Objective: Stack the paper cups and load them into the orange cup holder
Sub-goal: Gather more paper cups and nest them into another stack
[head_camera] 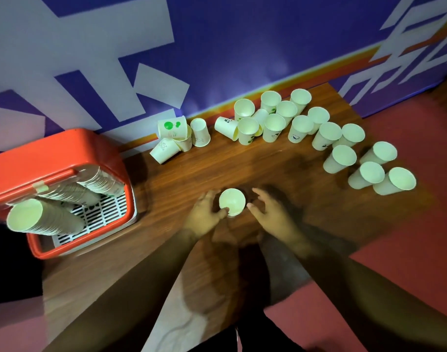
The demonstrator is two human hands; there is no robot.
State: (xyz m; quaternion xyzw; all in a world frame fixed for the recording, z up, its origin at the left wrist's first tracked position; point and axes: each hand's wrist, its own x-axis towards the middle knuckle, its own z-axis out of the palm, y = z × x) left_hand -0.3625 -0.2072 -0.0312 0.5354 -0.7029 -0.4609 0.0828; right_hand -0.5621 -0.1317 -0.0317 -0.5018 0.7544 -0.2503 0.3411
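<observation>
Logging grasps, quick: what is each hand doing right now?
Left hand: grips the cup.
Right hand: open beside it, holding nothing.

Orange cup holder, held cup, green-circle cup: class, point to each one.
orange cup holder (52, 148), head view, top shell.
held cup (232, 200), head view, open mouth.
green-circle cup (172, 127), head view, printed side.

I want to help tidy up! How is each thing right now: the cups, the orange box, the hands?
Orange plastic cup holder: holds stacked cups lying on their sides.
White paper cup between the hands: upright, mouth up.
Loose paper cups on the right: upright, unstacked.
Printed paper cups by the wall: tipped over.
Left hand: grips the white paper cup.
Right hand: open, beside it.
</observation>
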